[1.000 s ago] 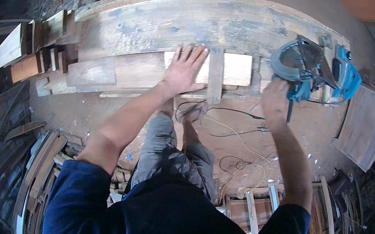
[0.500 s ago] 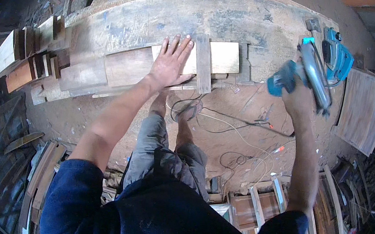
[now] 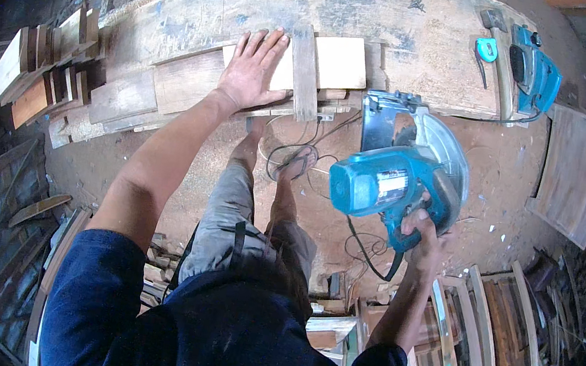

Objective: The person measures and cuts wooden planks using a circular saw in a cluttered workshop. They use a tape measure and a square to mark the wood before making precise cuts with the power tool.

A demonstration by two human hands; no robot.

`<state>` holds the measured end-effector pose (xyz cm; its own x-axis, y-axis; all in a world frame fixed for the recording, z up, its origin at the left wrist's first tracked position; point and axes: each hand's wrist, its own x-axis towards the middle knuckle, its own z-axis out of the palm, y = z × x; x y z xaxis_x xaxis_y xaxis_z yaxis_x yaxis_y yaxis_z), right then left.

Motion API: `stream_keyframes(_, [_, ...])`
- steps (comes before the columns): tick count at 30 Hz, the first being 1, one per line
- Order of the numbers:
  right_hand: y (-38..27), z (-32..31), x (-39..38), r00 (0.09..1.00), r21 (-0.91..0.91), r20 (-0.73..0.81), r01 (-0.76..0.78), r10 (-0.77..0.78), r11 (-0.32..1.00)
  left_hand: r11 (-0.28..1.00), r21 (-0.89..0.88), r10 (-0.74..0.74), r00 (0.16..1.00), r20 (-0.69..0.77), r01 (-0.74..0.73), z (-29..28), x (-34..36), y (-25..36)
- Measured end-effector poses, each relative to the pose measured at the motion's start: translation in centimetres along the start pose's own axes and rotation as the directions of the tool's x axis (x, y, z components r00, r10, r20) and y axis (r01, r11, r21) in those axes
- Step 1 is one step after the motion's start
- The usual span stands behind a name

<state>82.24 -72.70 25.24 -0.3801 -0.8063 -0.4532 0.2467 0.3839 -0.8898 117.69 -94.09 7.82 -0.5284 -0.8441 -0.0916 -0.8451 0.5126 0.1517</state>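
My left hand lies flat with fingers stretched out on a pale wooden board on the workbench. Beside its fingertips, a narrow grey-brown wood strip lies across that board and juts past the bench's near edge. My right hand is wrapped round the rear handle of a teal circular saw. The saw hangs in the air off the near side of the bench, to the right of the board, its metal base plate toward the bench. My palm and most fingers on the handle are hidden.
On the bench's right end lie a hammer, a teal tape measure and a teal power planer. Cut wood pieces stand at the far left. Cables trail over the floor near my feet; stacked timber lies behind right.
My right hand has brought the circular saw from the bench's right end, left and toward me, turning it. The tape measure now shows fully. My left hand stays on the board.
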Motion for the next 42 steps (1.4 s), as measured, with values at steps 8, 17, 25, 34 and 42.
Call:
stream_keyframes(8, [3.1,1.0,2.7,0.973,0.223,0.208,-0.142,0.096,0.964,1.000,-0.017,0.000,0.999,-0.038,-0.001,0.0,-0.2,0.1])
stream_keyframes(17, [3.9,2.5,4.6,0.958,0.275,0.265,-0.183,0.109,0.944,0.999,-0.011,-0.033,0.998,0.056,0.034,-0.7,0.0,0.5])
stream_keyframes(25, [4.2,2.3,5.5,0.945,0.299,0.305,-0.209,0.114,0.931,0.998,0.042,-0.061,0.990,0.125,0.056,-1.4,0.5,1.0])
stream_keyframes(34, [3.4,3.5,7.1,0.942,0.306,0.323,-0.199,0.095,0.931,0.999,0.034,-0.034,0.993,0.112,0.031,-0.5,0.3,0.3])
stream_keyframes(42, [2.8,4.8,8.6,0.945,0.323,0.309,-0.209,0.106,0.923,0.998,-0.052,-0.020,0.995,0.097,0.025,-1.1,0.2,0.3])
